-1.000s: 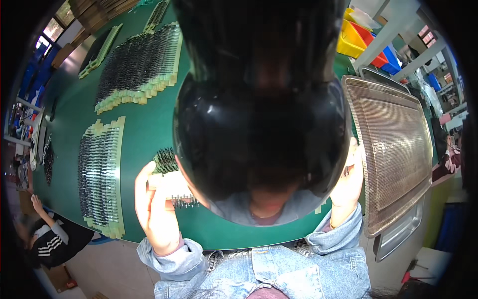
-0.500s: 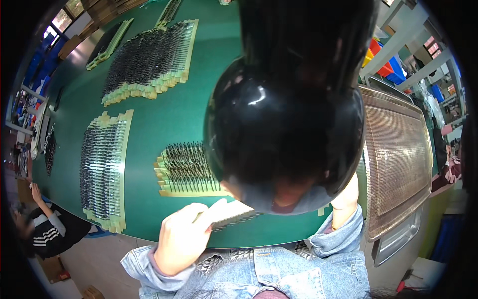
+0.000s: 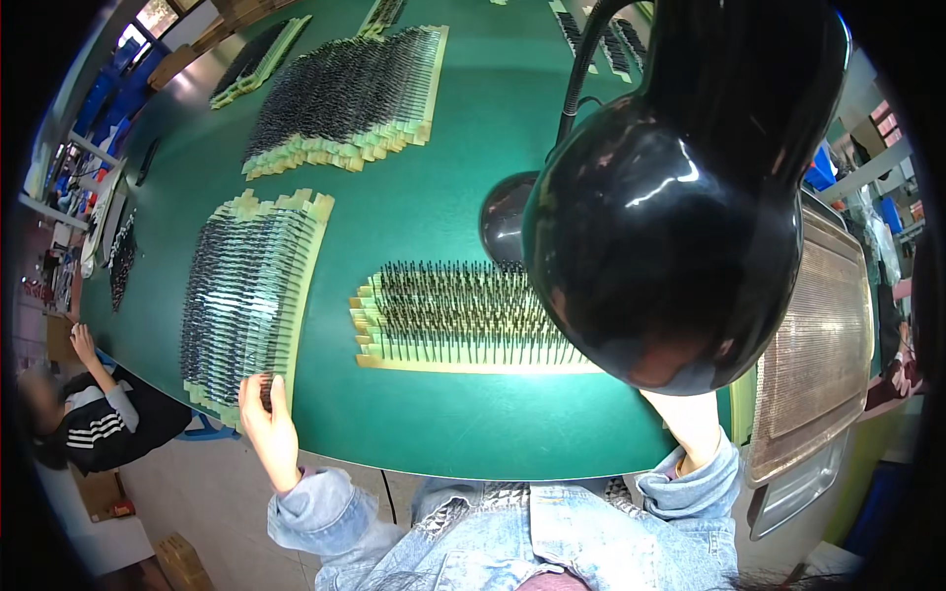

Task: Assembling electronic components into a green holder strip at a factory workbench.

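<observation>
At the left, a stack of overlapping pale-yellow strips (image 3: 222, 305) carries rows of thin black pins. My left hand (image 3: 268, 433) is at its lower right corner, thumb and forefinger closed about the lower end of the outermost strip. Another row of such strips (image 3: 443, 325) lies crosswise at the middle of the table, its pins sticking up. A large glossy black lamp head (image 3: 660, 227) covers the right end of that row. My right hand (image 3: 693, 422) reaches under the lamp head near the table's front edge; its fingers are hidden.
More pin strips (image 3: 345, 94) lie further back on the green table (image 3: 443, 433), with small dark ones (image 3: 601, 44) far right. A round black lamp base (image 3: 507, 217) stands behind the lamp head. At right is a brown ribbed tray (image 3: 813, 335). A co-worker (image 3: 108, 424) sits at left.
My left hand has moved left from the table's front middle, where it held a pale strip, to the left stack. My view has shifted, baring more of the middle row.
</observation>
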Action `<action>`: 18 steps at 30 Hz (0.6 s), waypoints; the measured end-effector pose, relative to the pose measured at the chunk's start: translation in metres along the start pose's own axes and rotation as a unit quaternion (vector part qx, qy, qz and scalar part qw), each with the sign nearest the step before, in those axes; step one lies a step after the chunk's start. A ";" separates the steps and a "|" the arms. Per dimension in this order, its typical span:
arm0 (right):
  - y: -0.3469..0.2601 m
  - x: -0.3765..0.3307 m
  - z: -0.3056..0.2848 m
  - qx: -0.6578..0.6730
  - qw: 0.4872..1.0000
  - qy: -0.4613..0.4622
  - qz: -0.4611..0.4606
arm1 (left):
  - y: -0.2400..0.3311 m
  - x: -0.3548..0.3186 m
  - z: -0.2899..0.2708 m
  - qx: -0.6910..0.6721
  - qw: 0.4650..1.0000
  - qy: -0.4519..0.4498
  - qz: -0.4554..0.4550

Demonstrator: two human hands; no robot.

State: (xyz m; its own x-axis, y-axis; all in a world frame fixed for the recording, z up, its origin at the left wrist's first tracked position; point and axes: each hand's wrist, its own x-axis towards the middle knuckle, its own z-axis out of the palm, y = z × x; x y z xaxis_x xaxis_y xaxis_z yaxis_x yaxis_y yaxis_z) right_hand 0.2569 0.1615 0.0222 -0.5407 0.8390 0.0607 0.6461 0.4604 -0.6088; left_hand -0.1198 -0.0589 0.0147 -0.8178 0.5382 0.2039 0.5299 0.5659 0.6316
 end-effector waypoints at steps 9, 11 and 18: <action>0.007 0.001 0.009 0.137 0.983 0.044 0.111 | 0.047 0.005 0.013 0.203 0.964 0.150 0.084; -0.018 0.010 0.008 -0.049 0.989 -0.061 0.129 | 0.075 -0.009 0.013 0.118 0.984 0.021 0.129; -0.017 0.011 0.008 -0.057 0.998 0.035 0.013 | 0.090 -0.011 0.050 0.050 0.964 -0.129 0.226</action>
State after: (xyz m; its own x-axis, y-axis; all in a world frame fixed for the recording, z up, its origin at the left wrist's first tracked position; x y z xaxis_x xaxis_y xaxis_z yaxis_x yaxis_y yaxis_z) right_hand 0.2362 0.1605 0.0269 -0.4870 0.8672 0.1041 0.7185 0.4656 -0.5166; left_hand -0.0521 0.0173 0.0322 -0.4218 0.8741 0.2411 0.8486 0.2869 0.4444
